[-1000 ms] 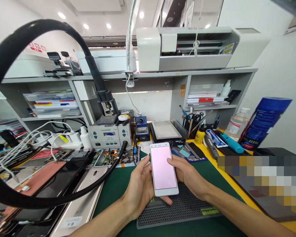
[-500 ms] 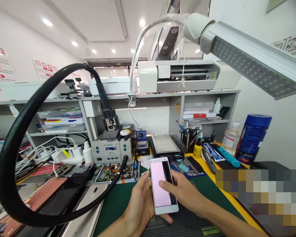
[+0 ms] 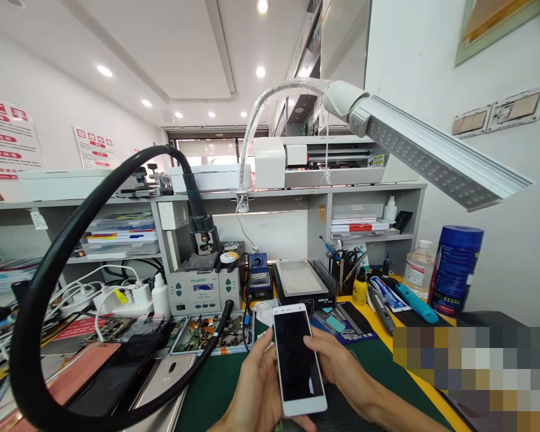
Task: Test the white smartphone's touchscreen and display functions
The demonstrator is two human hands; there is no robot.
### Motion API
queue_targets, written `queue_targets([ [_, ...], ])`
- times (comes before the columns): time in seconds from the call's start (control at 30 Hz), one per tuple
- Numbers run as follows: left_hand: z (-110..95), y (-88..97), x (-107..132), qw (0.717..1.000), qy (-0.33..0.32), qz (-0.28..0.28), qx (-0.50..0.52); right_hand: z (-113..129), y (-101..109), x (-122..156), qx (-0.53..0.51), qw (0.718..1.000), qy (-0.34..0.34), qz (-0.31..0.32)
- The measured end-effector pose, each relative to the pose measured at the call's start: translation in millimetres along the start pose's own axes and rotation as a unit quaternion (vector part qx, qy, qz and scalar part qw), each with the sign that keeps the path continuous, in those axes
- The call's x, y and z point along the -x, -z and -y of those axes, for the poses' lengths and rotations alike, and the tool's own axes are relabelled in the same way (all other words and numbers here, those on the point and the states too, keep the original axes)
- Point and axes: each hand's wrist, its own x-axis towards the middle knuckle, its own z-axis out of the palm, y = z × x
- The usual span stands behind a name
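Above a dark green work mat (image 3: pixel 213 381), a slim white smartphone with a black screen (image 3: pixel 297 360) rests tilted in a person's bare left hand (image 3: pixel 257 384), the thumb along its left edge and fingers curled beneath. The right hand (image 3: pixel 339 367) bends around the opposite edge, thumb tip beside the screen; its other fingers are largely hidden, so whether it grips cannot be told. Beyond, green circuit boards (image 3: pixel 201 333) fill a shallow light-blue tray (image 3: pixel 248 347) before a boxy grey control station (image 3: pixel 193 293).

Glossy, smooth phone screen (image 3: pixel 297 354) — matt green mat (image 3: pixel 209 384) — rubbery hose (image 3: pixel 25 342).
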Motion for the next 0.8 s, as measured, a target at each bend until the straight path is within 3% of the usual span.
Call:
queue_targets([
  [0.17, 7, 17.6, -15, 0.996, -0.001, -0.058, 0.065, -1, -1, 0, -0.004, 1.0, 0.004, -0.016],
  [0.33, 12, 40.7, -32, 0.996, -0.01, -0.047, 0.071, -1, 1, -1, -0.011, 1.0, -0.021, -0.011],
  [0.47, 10, 52.6, -39, 0.993, -0.007, -0.087, 0.078, 2, 1, -4, -0.006, 1.0, -0.025, -0.003],
  [0.67, 9, 39.0, -32, 0.996, 0.002, -0.055, 0.072, 8, -4, -1, 0.079, 0.997, 0.019, -0.005],
  [0.8, 5, 20.6, -19, 0.998, 0.002, -0.04, 0.052, 4, 0, 1, 0.057, 0.998, 0.013, -0.007],
])
